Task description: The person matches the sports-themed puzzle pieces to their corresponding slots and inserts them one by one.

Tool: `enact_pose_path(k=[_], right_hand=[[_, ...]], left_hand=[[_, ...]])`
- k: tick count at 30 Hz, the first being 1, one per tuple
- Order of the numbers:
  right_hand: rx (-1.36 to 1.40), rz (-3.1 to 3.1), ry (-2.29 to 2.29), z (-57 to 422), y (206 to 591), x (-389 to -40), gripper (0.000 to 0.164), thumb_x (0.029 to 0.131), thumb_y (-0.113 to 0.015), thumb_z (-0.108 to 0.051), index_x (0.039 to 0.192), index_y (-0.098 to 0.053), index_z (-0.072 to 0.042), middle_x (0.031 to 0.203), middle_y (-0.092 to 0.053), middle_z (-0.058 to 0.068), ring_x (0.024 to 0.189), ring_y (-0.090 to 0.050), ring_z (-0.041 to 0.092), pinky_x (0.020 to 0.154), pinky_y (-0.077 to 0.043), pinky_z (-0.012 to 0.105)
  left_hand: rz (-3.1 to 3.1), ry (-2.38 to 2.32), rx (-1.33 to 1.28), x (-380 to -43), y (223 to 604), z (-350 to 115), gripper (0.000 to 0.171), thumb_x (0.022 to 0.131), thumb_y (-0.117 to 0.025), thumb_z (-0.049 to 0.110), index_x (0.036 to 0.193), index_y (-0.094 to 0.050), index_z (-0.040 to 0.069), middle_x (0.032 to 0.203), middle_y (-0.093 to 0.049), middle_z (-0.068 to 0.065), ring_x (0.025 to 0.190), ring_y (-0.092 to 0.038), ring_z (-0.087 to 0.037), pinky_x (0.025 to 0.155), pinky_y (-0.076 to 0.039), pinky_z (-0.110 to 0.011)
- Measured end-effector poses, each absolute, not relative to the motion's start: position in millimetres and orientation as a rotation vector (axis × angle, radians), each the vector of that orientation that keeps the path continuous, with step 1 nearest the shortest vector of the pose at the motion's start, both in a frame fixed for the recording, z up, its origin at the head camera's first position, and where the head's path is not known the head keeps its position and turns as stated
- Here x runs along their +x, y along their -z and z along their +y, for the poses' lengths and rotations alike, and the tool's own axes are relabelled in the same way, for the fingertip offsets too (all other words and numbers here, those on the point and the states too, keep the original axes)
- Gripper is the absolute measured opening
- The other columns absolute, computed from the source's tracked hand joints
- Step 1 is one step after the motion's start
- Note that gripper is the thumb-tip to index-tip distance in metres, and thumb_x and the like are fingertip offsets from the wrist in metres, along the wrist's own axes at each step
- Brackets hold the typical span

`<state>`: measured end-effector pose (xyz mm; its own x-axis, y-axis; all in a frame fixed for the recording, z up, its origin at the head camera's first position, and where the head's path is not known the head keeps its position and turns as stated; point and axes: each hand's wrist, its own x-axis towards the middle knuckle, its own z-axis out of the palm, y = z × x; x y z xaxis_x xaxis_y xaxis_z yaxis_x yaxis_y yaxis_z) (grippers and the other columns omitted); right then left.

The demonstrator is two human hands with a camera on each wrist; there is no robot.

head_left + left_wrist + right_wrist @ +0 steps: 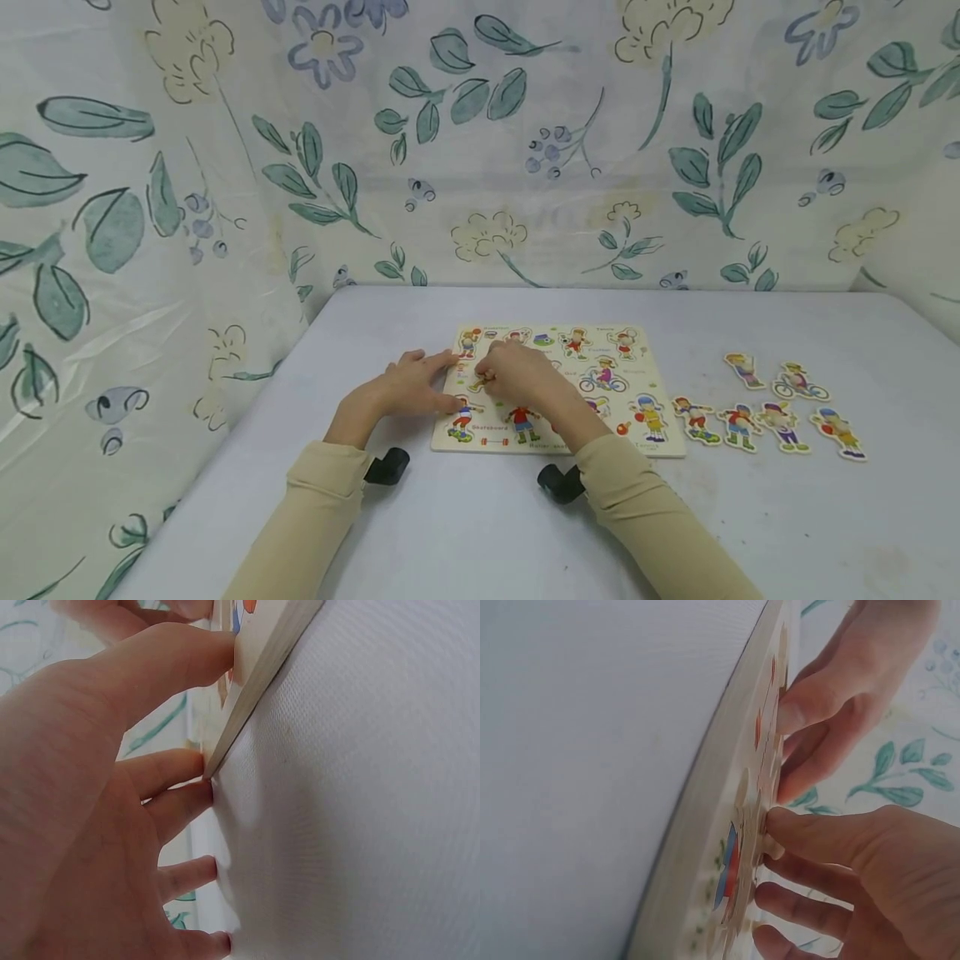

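Puzzle board (492, 415), pale and lettered with sports names, lies flat on a white-covered table (450, 533) as a person works at its left half. The right hand (525, 375) pinches a figure piece (480, 384) at the board, thumb and fingers curled on it; whether the piece is seated I cannot tell, since the hand hides most of it. The left hand (405, 387) spreads its fingers at the board's left edge, thumb resting on top, grasping nothing and apparently steadying it. The step in hand looks like fitting that piece to its outline; the next move would seem to call for lining it up and pressing it level before release. Six loose figures (782, 427), a cyclist (800, 382) among them, lie to the right of the board. Behind the table hangs floral sheeting (562, 192), which also closes in the left side.
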<state>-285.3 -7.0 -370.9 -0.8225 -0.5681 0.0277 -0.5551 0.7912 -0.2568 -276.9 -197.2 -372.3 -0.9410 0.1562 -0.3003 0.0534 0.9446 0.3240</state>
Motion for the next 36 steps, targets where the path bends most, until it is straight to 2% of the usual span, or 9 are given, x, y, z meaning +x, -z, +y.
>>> enact_pose_path(k=[8,11,14,16,24,27,36], right_hand=[[-0.859,2.88,0.302,-5.8,362.9,-282.1,0.031,0.096,-0.063,-0.014,0.127,-0.07,-0.018,0.123,-0.067,0.003,0.103,-0.057,0.019,0.091,-0.05,0.036],[-0.843,2.827,0.297,-3.9,359.1,-281.9,0.035,0.097,-0.062,-0.015,0.132,-0.066,-0.019,0.132,-0.064,0.002,0.119,-0.056,0.021,0.1,-0.047,0.039],[-0.825,2.771,0.313,-0.6,356.1,-281.4,0.04,0.098,-0.061,-0.017,0.138,-0.06,-0.02,0.14,-0.059,0.0,0.136,-0.046,0.024,0.111,-0.04,0.042],[-0.826,2.75,0.321,1.6,354.6,-281.0,0.042,0.099,-0.061,-0.019,0.141,-0.057,-0.021,0.143,-0.056,0.0,0.14,-0.043,0.024,0.113,-0.037,0.043],[-0.913,2.837,0.407,11.5,342.3,-275.6,0.044,0.097,-0.064,-0.026,0.141,-0.057,-0.021,0.143,-0.055,0.005,0.135,-0.049,0.024,0.108,-0.043,0.046],[-0.936,2.875,0.427,15.8,337.1,-273.7,0.042,0.098,-0.064,-0.027,0.138,-0.059,-0.02,0.141,-0.057,0.005,0.132,-0.052,0.024,0.106,-0.045,0.045],[-0.958,2.954,0.459,32.2,329.9,-272.6,0.037,0.098,-0.063,-0.026,0.134,-0.062,-0.017,0.13,-0.063,0.005,0.114,-0.061,0.021,0.094,-0.052,0.04]], left_hand=[[2.775,-0.445,0.183,-277.6,370.2,-194.3,0.082,0.087,-0.07,0.046,0.156,-0.033,0.021,0.159,-0.025,-0.023,0.147,-0.014,-0.05,0.11,-0.017,-0.074],[2.771,-0.439,0.174,-277.8,369.9,-194.3,0.083,0.086,-0.07,0.047,0.156,-0.033,0.021,0.159,-0.022,-0.025,0.145,-0.015,-0.054,0.108,-0.02,-0.075],[2.771,-0.436,0.166,-277.9,370.3,-195.0,0.082,0.087,-0.07,0.048,0.156,-0.032,0.022,0.16,-0.021,-0.026,0.144,-0.015,-0.055,0.107,-0.021,-0.076],[2.776,-0.43,0.169,-278.2,371.1,-195.6,0.082,0.087,-0.069,0.048,0.156,-0.033,0.022,0.159,-0.021,-0.027,0.144,-0.015,-0.055,0.107,-0.022,-0.076],[2.77,-0.442,0.189,-278.8,374.6,-194.1,0.082,0.087,-0.069,0.049,0.155,-0.034,0.023,0.159,-0.02,-0.028,0.143,-0.015,-0.058,0.106,-0.021,-0.078],[2.767,-0.44,0.209,-279.2,374.1,-194.5,0.082,0.087,-0.069,0.049,0.155,-0.034,0.021,0.159,-0.023,-0.027,0.145,-0.014,-0.055,0.107,-0.018,-0.077],[2.775,-0.437,0.221,-278.4,373.1,-197.6,0.082,0.086,-0.069,0.05,0.155,-0.034,0.02,0.158,-0.023,-0.029,0.145,-0.015,-0.053,0.108,-0.017,-0.076]])
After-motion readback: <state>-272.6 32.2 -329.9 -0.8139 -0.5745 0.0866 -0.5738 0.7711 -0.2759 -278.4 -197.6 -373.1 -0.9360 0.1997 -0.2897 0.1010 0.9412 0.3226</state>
